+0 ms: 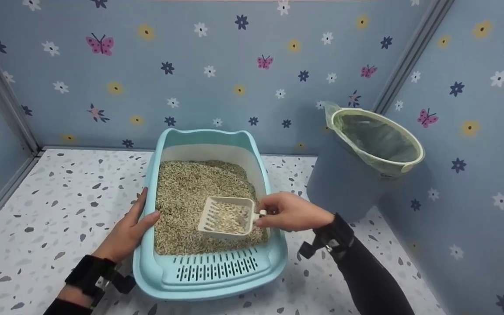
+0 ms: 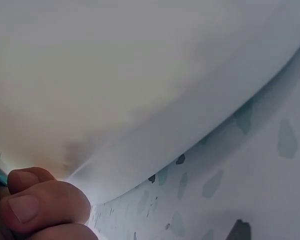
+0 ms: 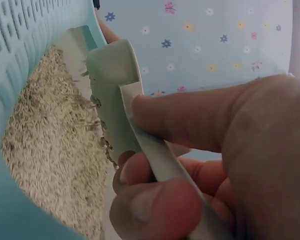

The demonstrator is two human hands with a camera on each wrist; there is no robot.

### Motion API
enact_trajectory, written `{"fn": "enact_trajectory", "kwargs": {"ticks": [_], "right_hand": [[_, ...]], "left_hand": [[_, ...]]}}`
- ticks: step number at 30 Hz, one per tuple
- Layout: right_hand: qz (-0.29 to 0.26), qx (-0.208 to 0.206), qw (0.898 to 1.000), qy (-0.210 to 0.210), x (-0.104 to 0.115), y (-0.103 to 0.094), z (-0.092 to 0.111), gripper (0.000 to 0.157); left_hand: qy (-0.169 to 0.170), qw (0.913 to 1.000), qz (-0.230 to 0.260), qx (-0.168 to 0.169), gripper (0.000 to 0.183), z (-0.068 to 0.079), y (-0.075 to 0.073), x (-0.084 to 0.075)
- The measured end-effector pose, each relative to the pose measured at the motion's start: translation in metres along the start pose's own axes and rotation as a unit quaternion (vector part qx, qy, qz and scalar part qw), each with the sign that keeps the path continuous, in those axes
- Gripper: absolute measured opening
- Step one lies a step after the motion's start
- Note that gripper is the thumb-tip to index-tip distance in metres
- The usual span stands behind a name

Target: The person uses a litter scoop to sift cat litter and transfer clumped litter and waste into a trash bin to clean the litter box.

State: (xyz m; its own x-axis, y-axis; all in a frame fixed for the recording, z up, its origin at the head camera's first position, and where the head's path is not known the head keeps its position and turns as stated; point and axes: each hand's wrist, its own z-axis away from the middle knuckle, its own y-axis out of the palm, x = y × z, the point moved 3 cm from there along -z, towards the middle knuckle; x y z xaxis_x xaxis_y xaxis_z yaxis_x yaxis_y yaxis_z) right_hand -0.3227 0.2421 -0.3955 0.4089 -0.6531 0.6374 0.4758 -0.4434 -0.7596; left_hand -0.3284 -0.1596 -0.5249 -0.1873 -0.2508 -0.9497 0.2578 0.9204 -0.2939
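A light blue litter box [image 1: 208, 292] with a slotted front step stands on the floor, holding beige granular litter [image 1: 186, 188]. My left hand [image 1: 123, 236] grips its left rim, thumb over the edge and the other fingers on the outside. In the left wrist view, curled fingers [image 2: 50, 205] show under the rim beside the pale outer wall. My right hand [image 1: 293, 213] holds a white slotted litter scoop [image 3: 110, 65] by its handle, over the right part of the litter. Some litter [image 1: 230, 217] lies in the scoop. The right wrist view shows bits of litter at its slots.
At the right stands a tall blue-grey bin [image 1: 339, 183] with a cream rim and a translucent green bag [image 1: 379, 135] lining it. Flower-patterned wall panels [image 1: 217, 57] enclose the back and both sides. The floor [image 1: 59, 210] is white with grey flecks.
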Motion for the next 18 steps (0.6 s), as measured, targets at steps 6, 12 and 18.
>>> {"fn": "enact_trajectory", "kwargs": {"ticks": [6,12,18], "right_hand": [[-0.011,-0.013,1.000,0.002,0.001,-0.001,-0.003,0.015],[-0.003,-0.017,1.000,-0.004,0.001,0.007,-0.005,0.013],[-0.008,-0.025,1.000,0.006,-0.002,0.005,-0.003,0.015]], "left_hand": [[0.006,0.9999,-0.001,-0.010,0.086,-0.002,0.000,-0.001],[-0.010,1.0000,-0.001,0.001,0.087,-0.003,0.005,-0.001],[-0.002,1.0000,-0.006,-0.001,0.087,-0.001,-0.001,-0.004]]}}
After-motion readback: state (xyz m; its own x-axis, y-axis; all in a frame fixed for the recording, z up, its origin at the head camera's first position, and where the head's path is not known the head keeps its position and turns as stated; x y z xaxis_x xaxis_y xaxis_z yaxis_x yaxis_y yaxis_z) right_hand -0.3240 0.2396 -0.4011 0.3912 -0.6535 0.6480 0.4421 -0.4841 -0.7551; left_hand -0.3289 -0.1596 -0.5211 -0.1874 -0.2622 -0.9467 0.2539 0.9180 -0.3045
